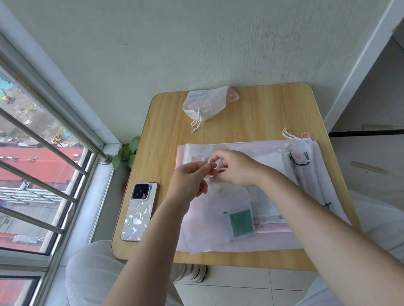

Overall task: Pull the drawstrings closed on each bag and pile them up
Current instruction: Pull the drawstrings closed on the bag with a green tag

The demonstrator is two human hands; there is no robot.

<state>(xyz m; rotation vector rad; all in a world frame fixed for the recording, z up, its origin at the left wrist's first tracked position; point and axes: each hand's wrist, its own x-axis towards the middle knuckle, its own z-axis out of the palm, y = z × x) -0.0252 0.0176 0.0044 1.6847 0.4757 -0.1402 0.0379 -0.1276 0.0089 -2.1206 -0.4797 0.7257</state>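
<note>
A translucent white drawstring bag [232,213] with a green packet inside hangs from my hands over the table's middle. My left hand [189,180] pinches its white drawstring near the bag's gathered mouth. My right hand [236,166] grips the mouth and string from the other side. Under it lies a flat stack of pale pink and white bags [304,190]. A closed white bag [206,105] with its strings drawn lies at the table's far edge.
A small wooden table [263,118] stands against a wall. A phone [140,210] lies face down on its left side. A barred window [16,166] runs along the left, with a small green plant [125,153] by the sill. My knees frame the table.
</note>
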